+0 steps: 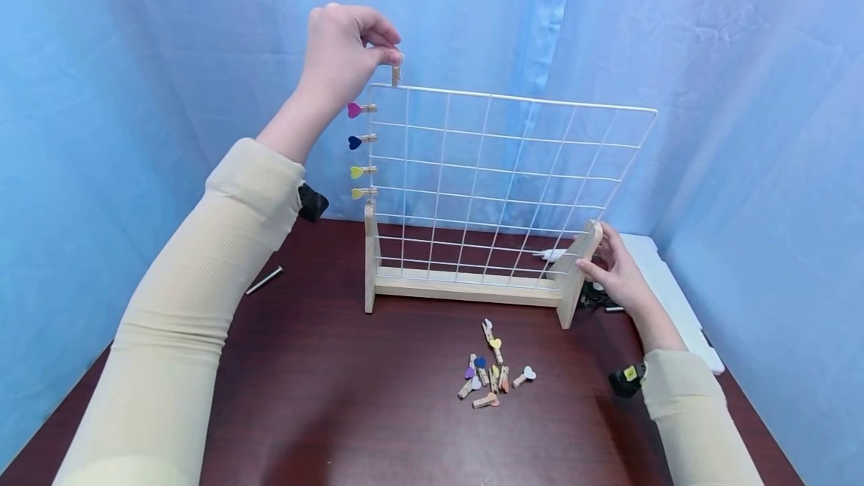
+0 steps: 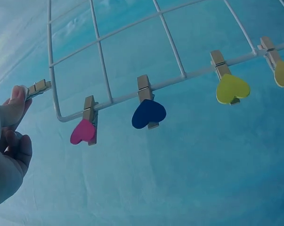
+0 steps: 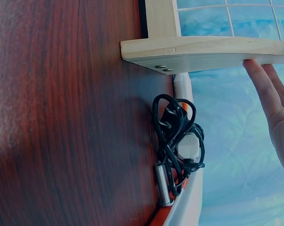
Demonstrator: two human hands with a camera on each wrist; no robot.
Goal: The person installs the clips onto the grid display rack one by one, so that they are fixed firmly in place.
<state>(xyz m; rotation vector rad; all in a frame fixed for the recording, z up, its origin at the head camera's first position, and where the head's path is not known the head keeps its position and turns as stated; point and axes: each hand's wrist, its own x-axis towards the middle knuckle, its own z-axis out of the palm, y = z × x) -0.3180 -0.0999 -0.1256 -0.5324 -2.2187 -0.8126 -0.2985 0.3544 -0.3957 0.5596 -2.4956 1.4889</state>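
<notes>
Wooden clothespin (image 1: 396, 76): standing at the top wire near its corner, between the left fingertips.
Left hand (image 1: 344, 51): pinching that pin, thumb against finger.
Wire grid (image 1: 475, 165): stretching right of those fingers in thin white bars.
Heart clothespins (image 2: 150, 114): lining the side wire below them in pink, navy and yellow.
Right hand (image 1: 617, 268): holding the smooth, pale-grained wooden stand (image 1: 571, 297) between thumb and fingers.
Loose clothespins (image 1: 496, 345): lying left of the right fingers, on the reddish-brown table (image 1: 378, 396).
Yellow label (image 1: 631, 373): showing below the right fingers, print too small to read.
</notes>
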